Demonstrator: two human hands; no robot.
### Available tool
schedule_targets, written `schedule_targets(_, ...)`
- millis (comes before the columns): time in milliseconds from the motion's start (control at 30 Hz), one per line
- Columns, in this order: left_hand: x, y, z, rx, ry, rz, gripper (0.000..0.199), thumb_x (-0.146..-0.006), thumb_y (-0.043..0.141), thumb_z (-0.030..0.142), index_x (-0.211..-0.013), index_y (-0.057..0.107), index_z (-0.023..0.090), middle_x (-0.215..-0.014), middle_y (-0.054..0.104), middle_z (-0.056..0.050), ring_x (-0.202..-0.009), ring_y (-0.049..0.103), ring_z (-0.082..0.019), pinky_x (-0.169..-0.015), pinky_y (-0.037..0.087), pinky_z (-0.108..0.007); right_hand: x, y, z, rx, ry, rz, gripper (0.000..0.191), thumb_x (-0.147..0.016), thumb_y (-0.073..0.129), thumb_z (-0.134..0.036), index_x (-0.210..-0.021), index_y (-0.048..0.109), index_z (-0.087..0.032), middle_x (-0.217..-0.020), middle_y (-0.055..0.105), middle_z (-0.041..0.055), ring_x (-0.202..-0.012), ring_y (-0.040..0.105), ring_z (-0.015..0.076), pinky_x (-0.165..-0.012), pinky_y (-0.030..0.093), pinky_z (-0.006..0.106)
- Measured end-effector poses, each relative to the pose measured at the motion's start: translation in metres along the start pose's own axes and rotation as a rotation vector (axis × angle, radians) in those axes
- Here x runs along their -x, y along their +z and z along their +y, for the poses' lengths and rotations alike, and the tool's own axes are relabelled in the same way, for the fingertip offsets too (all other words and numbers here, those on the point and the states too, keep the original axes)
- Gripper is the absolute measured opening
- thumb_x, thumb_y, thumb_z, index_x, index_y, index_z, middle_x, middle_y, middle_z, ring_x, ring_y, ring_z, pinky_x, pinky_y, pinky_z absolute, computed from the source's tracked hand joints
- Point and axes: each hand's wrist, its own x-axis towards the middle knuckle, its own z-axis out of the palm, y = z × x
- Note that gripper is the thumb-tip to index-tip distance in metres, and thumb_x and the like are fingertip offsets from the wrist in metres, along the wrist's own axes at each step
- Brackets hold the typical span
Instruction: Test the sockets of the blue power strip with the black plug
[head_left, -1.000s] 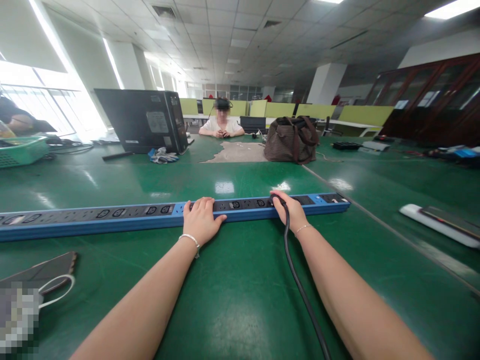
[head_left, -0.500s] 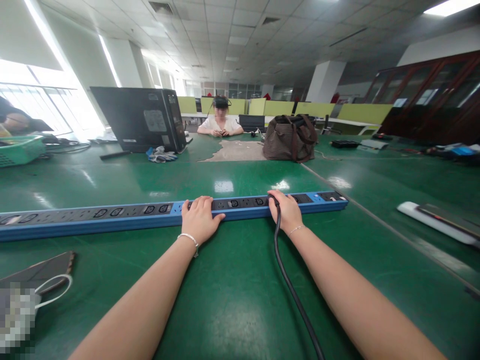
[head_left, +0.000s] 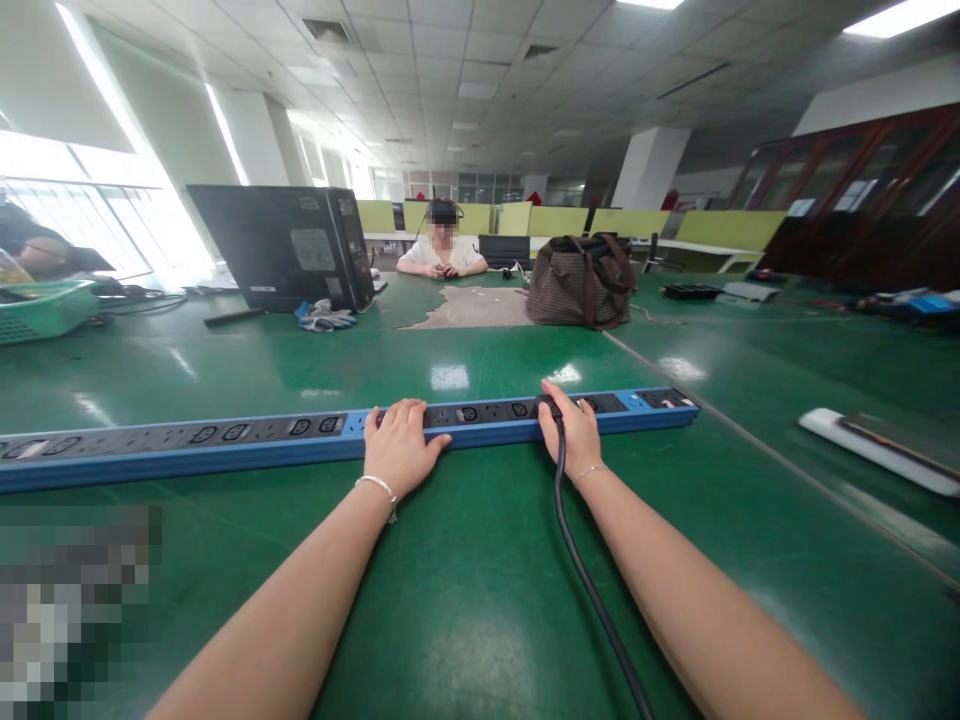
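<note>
From my side of the feed, I have the left hand (head_left: 399, 447) laid palm down over the long power strip with blue sides and a black socketed face (head_left: 487, 414), fingers together on top and thumb spread out toward its near edge; the grip is loose and open, resting on the strip rather than closed round it. The right hand (head_left: 576, 430) is closed on a black plug (head_left: 550, 404) at the strip's socket face, to the right of the left hand. I can't tell how far the plug sits in a socket, as the fingers cover part of it. From the plug, a thick black cable (head_left: 574, 545) runs down toward me, between the two forearms. The strip lies across the glossy green tabletop (head_left: 465, 570), reaching out of view on the left and ending right of the right hand. Beyond it I see a black computer tower (head_left: 289, 245) with crumpled blue-and-grey gloves (head_left: 326, 316) just in front, and a brown fabric bag with dark straps (head_left: 577, 282) beside a bare greyish patch. A person in a pale top (head_left: 442, 252) sits at the far side. A mint-green plastic basket (head_left: 45, 312) stands at far left, and a white-edged flat object (head_left: 874, 448) lies at right; the thing at lower left is pixelated.
</note>
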Motion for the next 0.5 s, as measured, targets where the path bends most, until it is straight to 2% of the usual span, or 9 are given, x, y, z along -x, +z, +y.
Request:
schedule_targets(200,-0.0001,0.0004,-0.0001,-0.003,0.001,-0.007,0.049,-0.079,0.049,0.050,-0.118,0.051,0.021,-0.128,0.055,-0.011,-0.121,0.045,-0.026,-0.106,0.020,-0.050,-0.0020,0.0074,0.0021,0.033,0.056,0.066,0.035,-0.082,0.048,-0.036,-0.107,0.064,-0.018,-0.111,0.066,0.0106,-0.109,0.057,0.0228,-0.100,0.032,0.042)
schedule_targets(367,-0.0001,0.0016,-0.0008,-0.009,0.003,0.003,0.049,-0.079,0.049,0.050,-0.118,0.050,0.021,-0.128,0.055,-0.010,-0.121,0.045,-0.026,-0.106,0.020,-0.049,-0.0020,0.0069,0.0012,0.004,0.072,0.041,0.033,-0.085,0.045,-0.035,-0.107,0.063,-0.018,-0.110,0.067,0.0098,-0.109,0.057,0.0220,-0.101,0.031,0.042)
schedule_targets(500,0.0002,0.0018,-0.0017,-0.010,0.016,0.011,0.049,-0.079,0.049,0.050,-0.118,0.050,0.020,-0.127,0.055,-0.010,-0.121,0.045,-0.026,-0.105,0.023,-0.048,-0.0047,0.0060,0.0015,-0.084,0.104,0.076,0.031,-0.084,0.045,-0.036,-0.102,0.065,-0.020,-0.106,0.068,0.0077,-0.107,0.059,0.0223,-0.102,0.030,0.044)
